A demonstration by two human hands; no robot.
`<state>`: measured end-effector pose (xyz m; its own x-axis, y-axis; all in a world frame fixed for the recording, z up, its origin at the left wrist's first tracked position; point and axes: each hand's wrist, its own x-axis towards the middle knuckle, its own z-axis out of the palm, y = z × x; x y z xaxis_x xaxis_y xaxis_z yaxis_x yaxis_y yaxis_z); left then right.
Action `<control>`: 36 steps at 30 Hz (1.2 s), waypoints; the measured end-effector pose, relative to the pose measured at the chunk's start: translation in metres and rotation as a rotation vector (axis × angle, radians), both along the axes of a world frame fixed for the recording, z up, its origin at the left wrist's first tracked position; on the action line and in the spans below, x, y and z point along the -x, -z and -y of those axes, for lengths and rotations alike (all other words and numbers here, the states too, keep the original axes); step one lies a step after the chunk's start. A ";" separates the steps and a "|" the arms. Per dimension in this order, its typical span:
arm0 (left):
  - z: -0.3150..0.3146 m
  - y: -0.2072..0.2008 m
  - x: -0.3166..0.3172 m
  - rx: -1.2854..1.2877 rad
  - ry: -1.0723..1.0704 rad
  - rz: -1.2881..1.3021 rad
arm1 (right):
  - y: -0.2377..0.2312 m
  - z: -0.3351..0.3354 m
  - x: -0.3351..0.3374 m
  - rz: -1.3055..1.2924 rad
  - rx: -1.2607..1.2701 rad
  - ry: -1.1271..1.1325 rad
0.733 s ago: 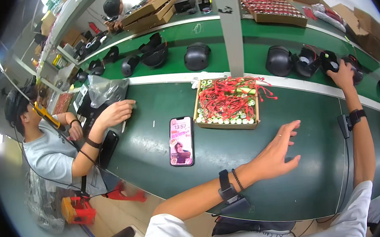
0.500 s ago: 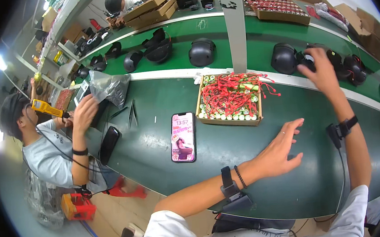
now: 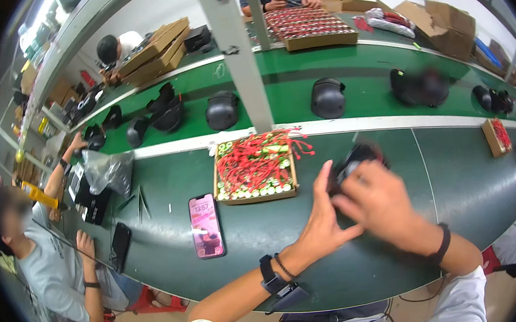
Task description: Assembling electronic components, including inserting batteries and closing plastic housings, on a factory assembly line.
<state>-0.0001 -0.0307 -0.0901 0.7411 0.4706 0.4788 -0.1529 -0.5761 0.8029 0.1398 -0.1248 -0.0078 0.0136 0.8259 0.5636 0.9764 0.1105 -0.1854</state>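
Above the green table, my right hand (image 3: 379,198) is closed round a black rounded housing (image 3: 365,153), blurred by motion. The palm and fingers hide much of the housing. My left hand (image 3: 323,221) is open close beside it, fingers stretched upward and thumb apart; whether its fingertips touch the housing I cannot tell. To the left of my hands is an open cardboard box (image 3: 258,196) filled with green-wrapped cylindrical cells and tangled red wires (image 3: 249,162). A lit phone (image 3: 206,227) lies face up left of that box.
Several black domed housings (image 3: 328,98) rest on the green belt (image 3: 281,79) beyond the white ledge. A grey post (image 3: 238,71) rises behind the box. A co-worker (image 3: 44,241) sits at left, near a clear bag (image 3: 108,171). A small box (image 3: 497,137) stands at right.
My right hand has come back from the belt to the table with a black housing. My left hand has come up beside it. The view has swung to the right.
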 end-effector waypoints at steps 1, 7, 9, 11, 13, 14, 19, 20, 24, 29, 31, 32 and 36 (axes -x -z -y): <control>-0.002 0.002 0.000 0.024 0.017 0.052 | 0.005 0.010 0.011 -0.007 0.086 0.000; -0.001 -0.005 0.006 0.161 0.044 -0.074 | -0.052 -0.003 -0.007 -0.402 0.338 -0.136; 0.002 -0.009 0.004 0.177 0.050 -0.154 | -0.065 -0.027 -0.013 -0.531 0.216 -0.152; 0.005 -0.014 0.005 0.206 0.084 -0.148 | -0.057 -0.067 -0.018 -0.429 0.189 -0.246; 0.003 -0.009 0.005 0.131 0.125 -0.125 | -0.046 -0.108 -0.014 -0.237 0.261 -0.311; 0.004 -0.011 0.003 0.127 0.140 -0.118 | -0.031 -0.125 -0.012 -0.168 0.216 -0.258; 0.004 -0.008 0.006 0.110 0.135 -0.102 | -0.006 -0.180 -0.001 0.057 0.349 -0.140; 0.003 -0.008 0.006 0.126 0.153 -0.114 | -0.003 -0.186 0.000 0.128 0.359 -0.109; 0.001 -0.008 0.005 0.162 0.170 -0.126 | -0.008 -0.188 0.001 0.313 0.460 -0.084; -0.001 -0.005 0.007 0.133 0.191 -0.074 | -0.024 -0.184 -0.005 0.067 0.293 -0.178; 0.002 -0.004 0.008 0.120 0.169 -0.067 | -0.054 -0.162 0.002 -0.103 0.280 -0.215; 0.000 -0.005 0.006 0.095 0.165 -0.055 | -0.069 -0.152 0.007 -0.207 0.269 -0.231; 0.001 -0.005 0.004 0.160 0.212 -0.066 | -0.072 -0.132 0.002 -0.320 0.063 -0.329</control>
<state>-0.0045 -0.0312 -0.0851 0.8584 0.3676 0.3578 -0.2005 -0.4017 0.8936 0.1377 0.0070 0.0643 -0.0903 0.8479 0.5224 0.7839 0.3841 -0.4878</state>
